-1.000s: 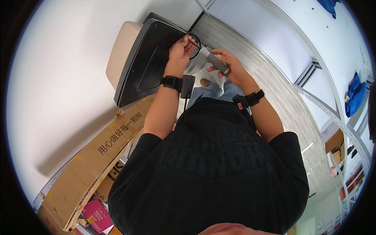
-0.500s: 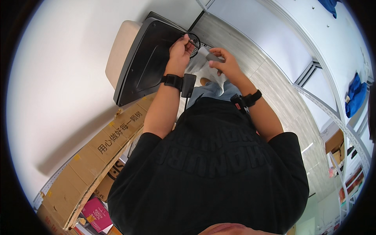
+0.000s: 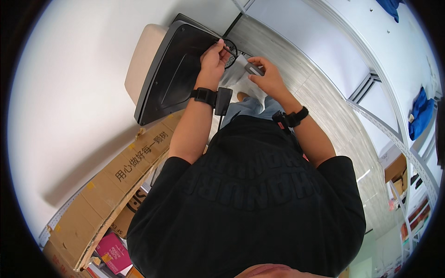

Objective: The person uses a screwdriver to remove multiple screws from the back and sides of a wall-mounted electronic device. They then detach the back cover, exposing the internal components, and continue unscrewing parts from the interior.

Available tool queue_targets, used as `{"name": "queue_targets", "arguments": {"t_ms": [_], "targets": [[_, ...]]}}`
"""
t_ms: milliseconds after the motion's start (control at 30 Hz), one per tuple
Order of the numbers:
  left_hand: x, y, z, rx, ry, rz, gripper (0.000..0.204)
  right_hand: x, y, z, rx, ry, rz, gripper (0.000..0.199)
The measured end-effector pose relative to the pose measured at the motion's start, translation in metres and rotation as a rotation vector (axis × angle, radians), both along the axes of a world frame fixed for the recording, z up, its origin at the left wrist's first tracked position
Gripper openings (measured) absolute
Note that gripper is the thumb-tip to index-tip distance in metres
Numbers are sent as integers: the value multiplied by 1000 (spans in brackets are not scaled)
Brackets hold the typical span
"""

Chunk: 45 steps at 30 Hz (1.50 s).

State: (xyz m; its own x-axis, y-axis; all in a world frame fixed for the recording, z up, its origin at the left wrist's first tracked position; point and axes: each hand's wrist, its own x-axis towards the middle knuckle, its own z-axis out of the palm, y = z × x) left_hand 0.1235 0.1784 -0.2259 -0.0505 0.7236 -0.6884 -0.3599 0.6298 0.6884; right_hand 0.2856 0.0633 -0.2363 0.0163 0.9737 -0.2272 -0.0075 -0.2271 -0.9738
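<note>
My right hand (image 3: 269, 78) is closed around a grey stubby handheld tool (image 3: 253, 69) with a pale strip on its side. Toward my left hand (image 3: 213, 61), a thin dark rod (image 3: 229, 49) reaches from the tool's direction; whether the two are joined is unclear. The left fingers are curled around the rod, thumb up, at the right edge of a black panel (image 3: 185, 62) with screws along its border. A black cable loop (image 3: 235, 45) curves behind that hand. Translucent plastic (image 3: 234, 78) hangs below the hands, its upper part partly hidden.
The panel has a beige body (image 3: 146, 60) and stands near the white wall (image 3: 79, 78). At left, a long cardboard box (image 3: 106, 190) holds a pink packet (image 3: 113, 254) and other items. Metal shelving (image 3: 394, 129) runs along the right. The wooden floor (image 3: 320, 99) lies beyond my hands.
The grey tool has turned slightly in my right hand, bringing its pale strip into view. My right fingers have shifted a little, and the plastic hangs differently. My left hand has hardly moved.
</note>
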Motion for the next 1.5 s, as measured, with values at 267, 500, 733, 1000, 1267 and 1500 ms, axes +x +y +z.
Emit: {"name": "queue_targets", "arguments": {"t_ms": [267, 500, 733, 1000, 1267, 1500], "targets": [[-2, 1, 1, 4, -58, 36, 12, 24, 6, 10, -493, 853, 99, 39], [1, 1, 7, 3, -79, 35, 11, 7, 1, 17, -292, 374, 3, 39], [3, -1, 1, 36, 101, -9, 11, -6, -5, 12, 73, -190, -72, 42], [3, -2, 2, 53, 15, 42, 15, 23, 8, 11, -528, 772, 148, 39], [1, -1, 3, 44, -19, 6, 12, 3, -1, 4, -234, 276, 1, 41], [-2, -2, 1, 28, 22, -12, 11, -1, -2, -2, -142, 157, -33, 41]]}}
